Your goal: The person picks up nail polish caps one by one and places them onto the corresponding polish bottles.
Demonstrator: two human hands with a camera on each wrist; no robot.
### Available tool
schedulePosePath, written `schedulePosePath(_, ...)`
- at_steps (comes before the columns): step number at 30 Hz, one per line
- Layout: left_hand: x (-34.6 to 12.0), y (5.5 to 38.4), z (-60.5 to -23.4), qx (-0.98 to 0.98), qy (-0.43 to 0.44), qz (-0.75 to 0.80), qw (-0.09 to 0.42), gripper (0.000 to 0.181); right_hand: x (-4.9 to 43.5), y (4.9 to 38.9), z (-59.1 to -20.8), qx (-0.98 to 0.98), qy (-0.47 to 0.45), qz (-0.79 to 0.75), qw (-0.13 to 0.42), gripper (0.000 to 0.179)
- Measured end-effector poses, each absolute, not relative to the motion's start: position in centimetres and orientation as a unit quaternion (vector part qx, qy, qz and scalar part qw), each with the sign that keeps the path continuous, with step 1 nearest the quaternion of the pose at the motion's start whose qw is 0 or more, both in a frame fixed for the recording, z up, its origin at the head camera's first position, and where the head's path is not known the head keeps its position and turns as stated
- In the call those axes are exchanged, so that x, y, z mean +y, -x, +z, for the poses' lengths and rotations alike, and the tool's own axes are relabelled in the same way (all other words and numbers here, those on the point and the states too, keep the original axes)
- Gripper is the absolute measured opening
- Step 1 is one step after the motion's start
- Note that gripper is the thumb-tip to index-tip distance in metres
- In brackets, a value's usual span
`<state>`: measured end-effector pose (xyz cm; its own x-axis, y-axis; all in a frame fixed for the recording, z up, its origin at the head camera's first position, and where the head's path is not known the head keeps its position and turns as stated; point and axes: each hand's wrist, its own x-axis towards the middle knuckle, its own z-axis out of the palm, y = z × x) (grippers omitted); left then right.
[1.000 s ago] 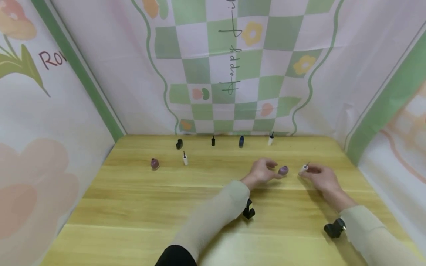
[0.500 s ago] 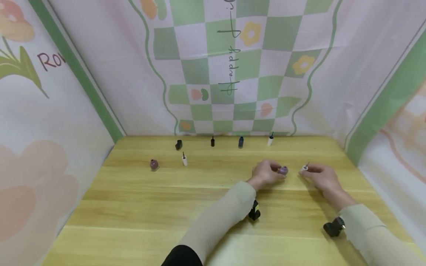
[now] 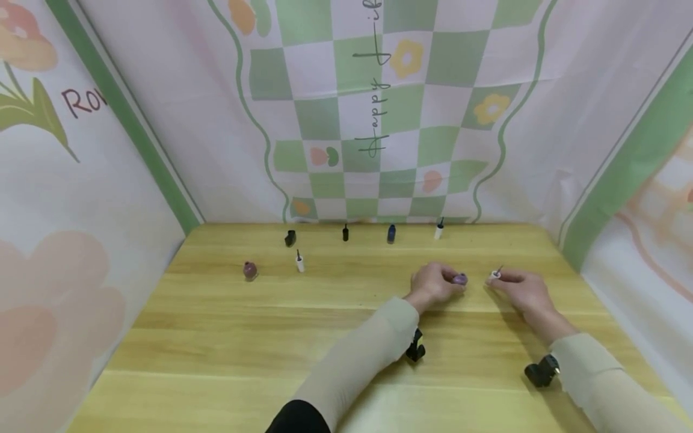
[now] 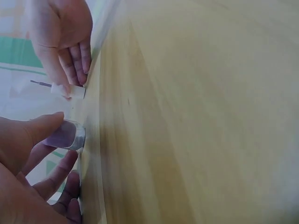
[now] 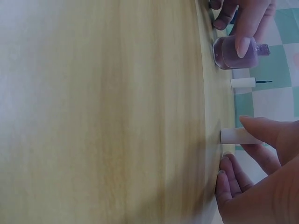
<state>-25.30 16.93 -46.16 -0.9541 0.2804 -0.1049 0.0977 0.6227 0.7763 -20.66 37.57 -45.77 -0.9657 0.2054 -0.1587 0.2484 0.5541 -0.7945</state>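
My left hand [image 3: 434, 282] pinches a small purple nail polish bottle [image 3: 460, 279] between thumb and fingers. The bottle stands upright on the table, its neck uncapped in the right wrist view. To its right, my right hand [image 3: 524, 292] pinches a white nail polish cap [image 5: 231, 136] that stands on the table, with its thin brush [image 4: 40, 83] pointing up. A gap separates bottle and cap. Part of the bottle is hidden behind my left thumb in both wrist views.
Farther left stand a mauve bottle [image 3: 249, 271] and a white brush cap [image 3: 300, 263]. Along the back of the wooden table [image 3: 227, 349] are a dark bottle [image 3: 290, 238], a black brush cap [image 3: 345, 233], a blue bottle [image 3: 391, 234] and another white brush cap [image 3: 438, 231]. A patterned curtain rises behind.
My left hand has shifted slightly right, and its thumb and fingers have come in closer around the purple bottle. The right hand and its white cap have stayed nearly still.
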Motion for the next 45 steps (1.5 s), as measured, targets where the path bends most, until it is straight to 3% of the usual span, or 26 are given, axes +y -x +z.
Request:
schedulePosePath(14, 13.3, 25.2, -45.1, 0.826, -0.128, 0.522, 0.169, 0.018, 37.1, 19.6, -44.3, 0.896, -0.09, -0.432, 0.053, 0.074)
schedulePosePath(22, 10.2, 26.3, -44.7, 0.814, -0.155, 0.538, 0.154, 0.018, 36.4, 19.7, -43.7, 0.889, -0.032, -0.457, 0.016, 0.056)
schedulePosePath(39, 4.4, 26.7, -44.1, 0.804, -0.19, 0.545, 0.142, 0.02, 33.2, 19.9, -41.9, 0.877, 0.0, -0.48, 0.029, 0.054)
schedulePosePath(45, 2.3, 26.9, -44.0, 0.795, -0.202, 0.553, 0.147, 0.018, 32.0, 20.0, -41.6, 0.894, 0.027, -0.447, 0.006, 0.054)
